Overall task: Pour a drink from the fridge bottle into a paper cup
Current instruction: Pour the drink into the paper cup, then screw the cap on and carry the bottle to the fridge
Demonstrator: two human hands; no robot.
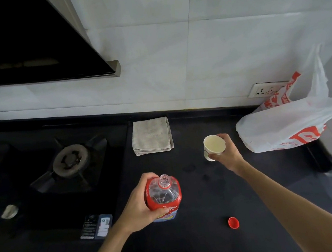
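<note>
Nearest, a red cap (233,222) lay alone on the dark surface (205,236). The left hand (141,204) had its fingers (161,211) wrapped around an uncapped bottle (163,197) that stood upright on the surface. Farther back, the right hand (228,153) gripped a paper cup (213,146), slightly tilted, its bottom touching or just above the surface. Behind lay a folded cloth (151,136), with a stove (69,163) to the left and a plastic bag (294,118) to the right.

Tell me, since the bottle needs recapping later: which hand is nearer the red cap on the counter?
Left, narrowly. The left hand grips the bottle left of the red cap; the right hand holds the paper cup farther back.
</note>
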